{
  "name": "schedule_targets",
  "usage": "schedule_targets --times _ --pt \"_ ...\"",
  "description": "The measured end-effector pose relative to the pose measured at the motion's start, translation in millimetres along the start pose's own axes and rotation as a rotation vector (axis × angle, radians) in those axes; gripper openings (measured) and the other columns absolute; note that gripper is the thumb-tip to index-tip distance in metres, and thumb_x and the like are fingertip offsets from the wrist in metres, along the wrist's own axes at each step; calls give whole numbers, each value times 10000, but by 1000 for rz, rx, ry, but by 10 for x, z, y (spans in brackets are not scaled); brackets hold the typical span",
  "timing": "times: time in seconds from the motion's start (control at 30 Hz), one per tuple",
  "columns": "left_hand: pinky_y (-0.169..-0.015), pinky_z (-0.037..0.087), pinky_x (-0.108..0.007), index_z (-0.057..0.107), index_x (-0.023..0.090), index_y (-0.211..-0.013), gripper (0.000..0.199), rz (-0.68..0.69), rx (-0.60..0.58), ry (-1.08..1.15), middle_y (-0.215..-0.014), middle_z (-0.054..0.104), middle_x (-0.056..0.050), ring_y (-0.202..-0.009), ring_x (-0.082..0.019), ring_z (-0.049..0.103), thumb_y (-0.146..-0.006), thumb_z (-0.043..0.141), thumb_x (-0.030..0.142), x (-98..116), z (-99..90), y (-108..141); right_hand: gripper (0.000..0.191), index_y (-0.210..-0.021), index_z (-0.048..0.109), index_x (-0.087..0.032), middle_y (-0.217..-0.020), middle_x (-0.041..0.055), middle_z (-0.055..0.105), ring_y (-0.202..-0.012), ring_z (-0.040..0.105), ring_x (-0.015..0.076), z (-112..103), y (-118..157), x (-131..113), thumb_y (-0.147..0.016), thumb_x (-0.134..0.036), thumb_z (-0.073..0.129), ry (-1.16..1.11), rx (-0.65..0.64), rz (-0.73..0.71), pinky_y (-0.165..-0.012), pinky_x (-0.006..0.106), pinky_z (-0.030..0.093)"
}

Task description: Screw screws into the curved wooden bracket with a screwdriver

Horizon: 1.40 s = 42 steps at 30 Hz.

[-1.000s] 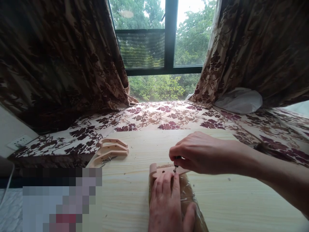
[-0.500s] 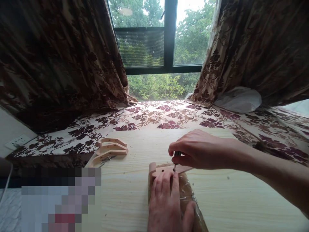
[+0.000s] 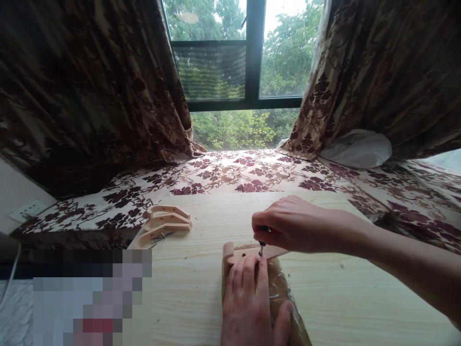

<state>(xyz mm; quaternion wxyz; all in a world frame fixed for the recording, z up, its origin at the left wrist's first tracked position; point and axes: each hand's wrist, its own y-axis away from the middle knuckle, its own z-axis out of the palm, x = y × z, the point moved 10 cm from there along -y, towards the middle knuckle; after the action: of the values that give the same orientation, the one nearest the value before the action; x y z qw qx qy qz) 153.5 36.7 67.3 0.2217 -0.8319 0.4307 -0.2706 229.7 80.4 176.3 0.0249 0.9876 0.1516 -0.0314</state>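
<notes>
My right hand (image 3: 284,225) is closed around the dark handle of a small screwdriver (image 3: 262,244), held upright. Its tip meets a pale wooden piece (image 3: 236,255) with a dark hole in it. That piece lies across the far end of a brown block wrapped in clear plastic (image 3: 283,293). My left hand (image 3: 248,302) rests flat on the block, fingers spread a little, with the fingertips pressing the wooden piece beside the screwdriver tip. Whether a screw sits under the tip is too small to tell.
Curved wooden pieces (image 3: 167,219) lie at the left of the pale wooden board (image 3: 187,288), with several screws (image 3: 160,237) beside them. Behind the board are a floral cloth (image 3: 230,168), curtains, a window and a white plastic bag (image 3: 356,149).
My right hand's grip on the screwdriver handle has turned slightly, covering more of the handle. My left hand has kept its place on the block.
</notes>
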Motion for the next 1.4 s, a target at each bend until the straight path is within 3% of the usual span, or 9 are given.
schedule_targets --times 0.2,0.47,0.73,0.97,1.07,1.23,1.4 --pt "-1004 400 -455 476 146 -1325 620 -6 9 -17 -1288 500 -138 -1220 -324 423 -837 497 527 2 -1 -3 162 -769 594 -187 -689 25 643 -620 521 117 22 66 -175 -869 -204 468 -19 -35 -124 -559 246 275" --pt "-1016 388 -451 499 147 -1304 590 -6 9 11 -1290 503 -125 -1223 -313 420 -871 439 543 -7 -3 6 238 -829 561 -172 -672 38 647 -538 481 116 75 -5 64 -929 -317 402 53 42 28 -497 270 204" --pt "-1015 388 -450 487 143 -1314 607 -10 -8 -10 -1292 495 -131 -1223 -321 419 -849 477 532 -4 13 4 236 -761 583 -184 -689 27 642 -592 485 105 3 37 -146 -917 -236 414 5 -7 -118 -544 252 251" --pt "-1020 376 -449 486 138 -1311 582 -3 -6 6 -1299 489 -128 -1227 -316 409 -861 461 508 -6 16 7 266 -792 574 -176 -666 37 639 -544 465 104 48 -30 30 -940 -282 381 73 56 6 -508 261 203" --pt "-1044 343 -467 506 132 -1288 580 6 -11 15 -1280 504 -127 -1219 -312 415 -857 459 517 6 7 -14 266 -802 592 -177 -668 44 652 -553 503 114 41 -35 60 -935 -298 395 87 36 39 -502 261 198" --pt "-1105 211 -535 551 126 -1233 551 20 -7 -4 -1220 548 -121 -1200 -309 432 -841 483 507 47 -37 -70 143 -856 616 -207 -723 19 673 -628 551 125 -26 13 -86 -878 -266 488 46 7 -53 -528 248 241" --pt "-1105 210 -528 559 117 -1218 531 34 9 -18 -1198 551 -125 -1195 -305 433 -852 463 489 73 -64 -79 200 -764 564 -185 -680 17 645 -580 501 109 34 18 -114 -903 -233 429 56 3 -75 -524 257 242"
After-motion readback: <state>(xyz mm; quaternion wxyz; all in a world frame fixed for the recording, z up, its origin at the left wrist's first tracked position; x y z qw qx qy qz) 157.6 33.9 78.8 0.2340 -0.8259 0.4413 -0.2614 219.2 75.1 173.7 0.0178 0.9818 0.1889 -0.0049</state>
